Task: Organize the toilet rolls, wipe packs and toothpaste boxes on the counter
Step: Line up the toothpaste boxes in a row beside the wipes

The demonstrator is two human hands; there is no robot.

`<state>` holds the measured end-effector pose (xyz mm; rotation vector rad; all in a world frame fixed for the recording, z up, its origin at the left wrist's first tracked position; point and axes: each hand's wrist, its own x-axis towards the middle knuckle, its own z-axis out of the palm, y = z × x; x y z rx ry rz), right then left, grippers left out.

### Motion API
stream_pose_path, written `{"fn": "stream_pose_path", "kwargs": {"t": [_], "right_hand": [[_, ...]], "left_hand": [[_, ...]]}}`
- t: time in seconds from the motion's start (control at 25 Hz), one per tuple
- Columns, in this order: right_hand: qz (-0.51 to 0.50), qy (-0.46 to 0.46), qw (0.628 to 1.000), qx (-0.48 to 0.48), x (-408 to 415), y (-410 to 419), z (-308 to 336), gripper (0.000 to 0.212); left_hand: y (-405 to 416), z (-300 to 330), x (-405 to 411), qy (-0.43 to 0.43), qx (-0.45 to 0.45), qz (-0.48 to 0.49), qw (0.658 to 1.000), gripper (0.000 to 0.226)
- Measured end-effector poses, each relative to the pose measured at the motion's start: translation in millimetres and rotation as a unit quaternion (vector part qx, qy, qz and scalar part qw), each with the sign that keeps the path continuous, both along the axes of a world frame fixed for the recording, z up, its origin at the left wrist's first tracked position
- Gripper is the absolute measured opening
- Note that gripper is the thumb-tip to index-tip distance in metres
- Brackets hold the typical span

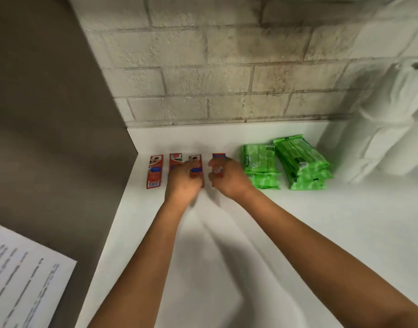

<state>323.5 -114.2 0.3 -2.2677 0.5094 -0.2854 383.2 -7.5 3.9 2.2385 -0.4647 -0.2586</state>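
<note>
Several red toothpaste boxes lie side by side on the white counter [226, 233], near the back left. The leftmost box [154, 171] lies free. My left hand [183, 179] rests over the second box [174, 158] and grips the third box [195, 165]. My right hand [226, 177] holds the fourth box [218, 159] between thumb and fingers. To the right stand two stacks of green wipe packs [261, 166] [302, 162]. White toilet rolls [387, 129] are piled at the far right against the wall.
A brick wall [215, 67] backs the counter. A dark brown panel [49, 114] borders the counter's left edge. A printed paper sheet [21, 280] lies at the lower left.
</note>
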Motion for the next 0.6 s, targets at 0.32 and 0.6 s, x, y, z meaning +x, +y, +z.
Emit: {"fn": "stream_pose_path", "kwargs": {"t": [0.32, 0.6], "right_hand": [[-0.113, -0.034, 0.993, 0.012, -108, -69, 17, 0.032], [-0.153, -0.075, 0.985, 0.010, -205, -165, 13, 0.025]], "left_hand": [[-58, 31, -89, 0.015, -0.051, -0.084, 0.995, 0.033], [-151, 28, -177, 0.024, -0.086, -0.109, 0.990, 0.033]]}}
